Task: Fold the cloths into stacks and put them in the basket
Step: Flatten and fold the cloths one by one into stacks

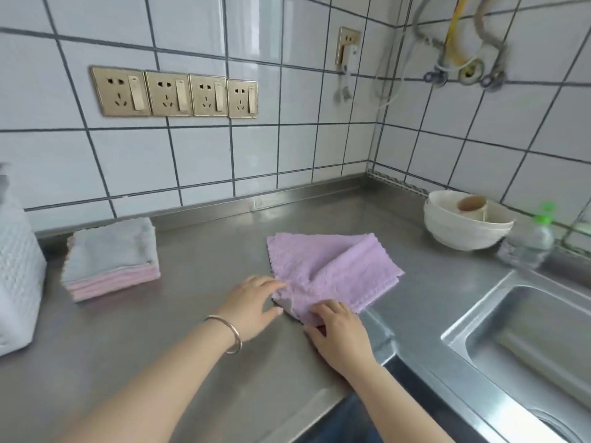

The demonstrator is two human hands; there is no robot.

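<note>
Folding the lilac cloth (332, 270) at the counter's near edge, both hands on its closest corner

Both hands sit at the cloth's near corner, the rest of it lying away from them and to the right, its long axis running from the hands toward the bowls (465, 223); the left hand (252, 303) lies flat with fingers spread, its fingertips pressing the cloth's left edge, gripping nothing; the right hand (340, 330) curls its fingers over the near corner, seemingly pinching it, though the grip itself is hidden; one flap already stands folded over on the far right side; beyond the left hand, well apart, waits the stack (110, 257) of folded cloths, with bare counter (208, 251) between; the basket (17, 270) stands further left; close on the right hand's side the sink (524, 340) drops away, so I would judge the room for moving lies leftward.
</note>
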